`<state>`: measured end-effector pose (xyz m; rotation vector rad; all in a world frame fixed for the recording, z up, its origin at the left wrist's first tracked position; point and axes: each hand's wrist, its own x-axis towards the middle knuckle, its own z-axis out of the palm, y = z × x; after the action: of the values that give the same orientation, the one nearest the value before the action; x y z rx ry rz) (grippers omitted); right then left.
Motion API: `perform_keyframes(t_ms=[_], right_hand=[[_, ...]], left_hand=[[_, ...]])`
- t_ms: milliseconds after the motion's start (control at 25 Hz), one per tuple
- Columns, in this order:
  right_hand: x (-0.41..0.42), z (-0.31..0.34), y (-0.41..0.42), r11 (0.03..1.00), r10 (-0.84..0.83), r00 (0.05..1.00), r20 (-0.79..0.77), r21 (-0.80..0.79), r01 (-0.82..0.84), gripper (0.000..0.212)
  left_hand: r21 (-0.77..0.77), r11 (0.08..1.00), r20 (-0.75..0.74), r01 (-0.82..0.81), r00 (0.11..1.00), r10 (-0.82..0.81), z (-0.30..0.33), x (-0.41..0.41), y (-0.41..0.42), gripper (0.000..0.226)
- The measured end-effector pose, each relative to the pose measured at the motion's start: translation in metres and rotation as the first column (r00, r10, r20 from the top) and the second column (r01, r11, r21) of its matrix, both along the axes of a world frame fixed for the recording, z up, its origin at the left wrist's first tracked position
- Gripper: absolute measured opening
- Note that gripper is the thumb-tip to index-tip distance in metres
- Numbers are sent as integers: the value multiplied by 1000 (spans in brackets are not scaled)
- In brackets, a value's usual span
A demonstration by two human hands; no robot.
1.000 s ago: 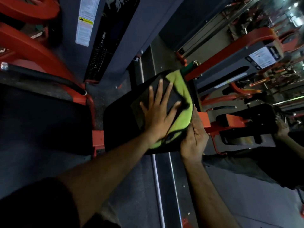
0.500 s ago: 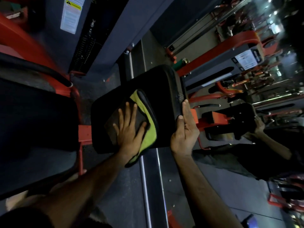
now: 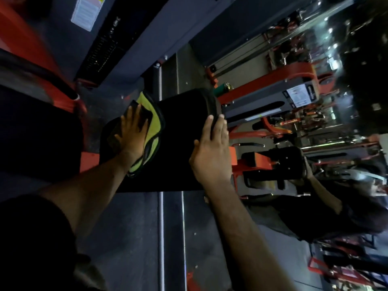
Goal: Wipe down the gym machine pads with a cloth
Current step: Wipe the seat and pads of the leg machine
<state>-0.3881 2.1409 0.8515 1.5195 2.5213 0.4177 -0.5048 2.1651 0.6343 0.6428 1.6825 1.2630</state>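
A black padded seat (image 3: 180, 133) of an orange-framed gym machine fills the middle of the view. A yellow-green cloth with dark trim (image 3: 154, 122) lies on the pad's left part. My left hand (image 3: 131, 131) presses flat on the cloth with fingers spread and straight. My right hand (image 3: 212, 152) rests on the pad's right edge, fingers extended along the rim and thumb on the top surface.
Orange frame parts (image 3: 90, 160) flank the pad. A dark weight-stack housing with a white label (image 3: 88, 13) stands behind. A mirror at right reflects a person (image 3: 327, 198) and more machines. Metal floor rails (image 3: 161, 227) run below.
My left hand has slid the cloth from the pad's right side across to its left side. My right hand stays on the pad's right edge.
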Motion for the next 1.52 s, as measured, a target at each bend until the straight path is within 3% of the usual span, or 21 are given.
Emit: perform_keyframes(t_ms=[80, 160, 240, 320, 440, 600, 760, 920, 1080, 1280, 1520], right_hand=[[-4, 4, 8, 1000, 24, 997, 70, -12, -23, 65], [-6, 0, 5, 991, 104, 969, 226, 54, -119, 61], [-12, -7, -1, 977, 185, 896, 403, 24, -212, 63], [-16, -8, -1, 975, 203, 867, 454, -11, -222, 69], [-13, -7, 2, 979, 177, 864, 472, 4, -203, 63], [-12, -9, 3, 967, 210, 843, 495, 20, -253, 60], [-20, -16, -1, 977, 141, 805, 576, 49, -206, 69], [-31, -34, -7, 984, 68, 802, 593, 93, -152, 80], [-29, -33, -7, 980, 87, 808, 583, 97, -175, 80], [-33, -48, -8, 979, 82, 851, 519, 117, -165, 71], [-38, -62, -6, 982, 90, 817, 570, 88, -170, 71]], left_hand=[[-12, 999, -144, 34, 989, -35, 2, 9, -14, 72], [91, 985, -303, 145, 947, -112, 13, 35, -41, 75], [186, 956, -357, 227, 922, -150, 24, 56, -70, 75], [221, 942, -365, 252, 917, -159, 33, 63, -81, 74], [210, 946, -349, 247, 923, -164, 38, 40, -46, 73], [127, 969, -214, 213, 960, -183, 30, -12, 8, 65], [16, 977, -112, 214, 971, -211, 5, -7, -11, 65], [-13, 978, -135, 207, 969, -207, -26, 21, -62, 77], [-27, 979, -159, 204, 966, -205, -16, 31, -72, 79], [151, 954, -315, 260, 927, -203, 7, 7, -23, 72], [-30, 993, -30, 110, 993, -111, -33, -24, 20, 62]])
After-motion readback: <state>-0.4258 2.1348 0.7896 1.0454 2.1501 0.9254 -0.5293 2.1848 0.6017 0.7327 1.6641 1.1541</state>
